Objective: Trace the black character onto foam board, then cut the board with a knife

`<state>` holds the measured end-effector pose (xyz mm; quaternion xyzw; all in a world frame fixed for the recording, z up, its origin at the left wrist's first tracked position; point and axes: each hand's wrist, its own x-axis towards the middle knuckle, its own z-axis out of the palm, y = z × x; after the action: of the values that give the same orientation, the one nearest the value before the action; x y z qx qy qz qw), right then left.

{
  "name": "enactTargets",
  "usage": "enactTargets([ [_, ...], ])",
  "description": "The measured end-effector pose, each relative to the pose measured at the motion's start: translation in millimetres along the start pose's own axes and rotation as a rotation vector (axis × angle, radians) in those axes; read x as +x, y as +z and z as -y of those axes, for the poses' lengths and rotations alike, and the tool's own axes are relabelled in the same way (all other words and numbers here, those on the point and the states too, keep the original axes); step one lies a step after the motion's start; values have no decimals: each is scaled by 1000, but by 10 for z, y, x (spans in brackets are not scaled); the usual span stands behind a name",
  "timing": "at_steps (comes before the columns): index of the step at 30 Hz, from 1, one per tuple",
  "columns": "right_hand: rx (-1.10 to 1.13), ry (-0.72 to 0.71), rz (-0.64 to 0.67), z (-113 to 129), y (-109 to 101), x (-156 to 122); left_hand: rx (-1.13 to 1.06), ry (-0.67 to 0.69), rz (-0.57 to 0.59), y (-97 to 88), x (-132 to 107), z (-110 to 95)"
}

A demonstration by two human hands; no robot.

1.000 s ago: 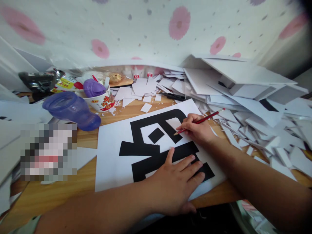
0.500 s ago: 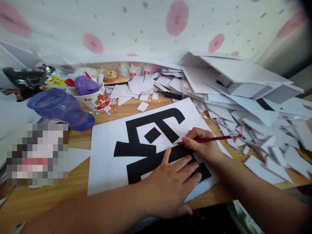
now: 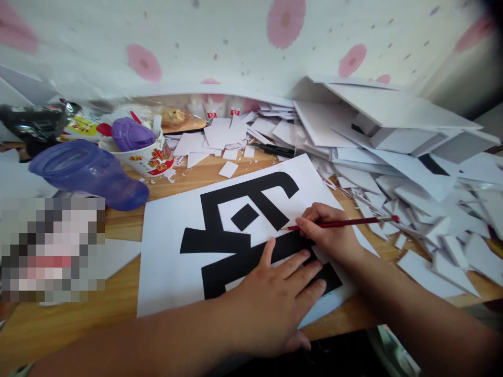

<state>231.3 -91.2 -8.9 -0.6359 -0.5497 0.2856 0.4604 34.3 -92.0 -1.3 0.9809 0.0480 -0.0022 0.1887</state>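
Observation:
A red pencil (image 3: 346, 223) is pinched in my right hand (image 3: 328, 230), its tip at the edge of a black shape near the middle of the sheet. My left hand (image 3: 281, 293) lies flat with fingers spread, pressing on the lower part of the black paper character (image 3: 231, 236). Under it is a large white sheet (image 3: 168, 283) on the wooden table (image 3: 118, 309). A small black block (image 3: 244, 217) of the character sits inside a white opening. My left hand and forearm hide the character's lower part.
White board offcuts (image 3: 428, 241) are heaped on the right below stacked white boards (image 3: 412, 112). A black cutter (image 3: 275, 150) lies behind the sheet. Back left are a paper cup (image 3: 151, 157) and a purple translucent container (image 3: 92, 175). A blurred patch covers the left side.
The pencil tip has shifted slightly to the right along the black edge, with my right hand moving a little. My left hand stays in place on the character. The view has tilted slightly.

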Motion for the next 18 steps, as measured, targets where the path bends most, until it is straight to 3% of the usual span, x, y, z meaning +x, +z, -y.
enactTargets([
  [6, 48, 7, 64, -17, -1, 1, -2, 1, 2, -3, 7, -6],
  [12, 8, 36, -34, -6, -14, 9, -4, 1, 6, -21, -7, 1],
  [18, 28, 18, 21, -5, -13, 7, 11, -3, 5, 1, 1, -10],
])
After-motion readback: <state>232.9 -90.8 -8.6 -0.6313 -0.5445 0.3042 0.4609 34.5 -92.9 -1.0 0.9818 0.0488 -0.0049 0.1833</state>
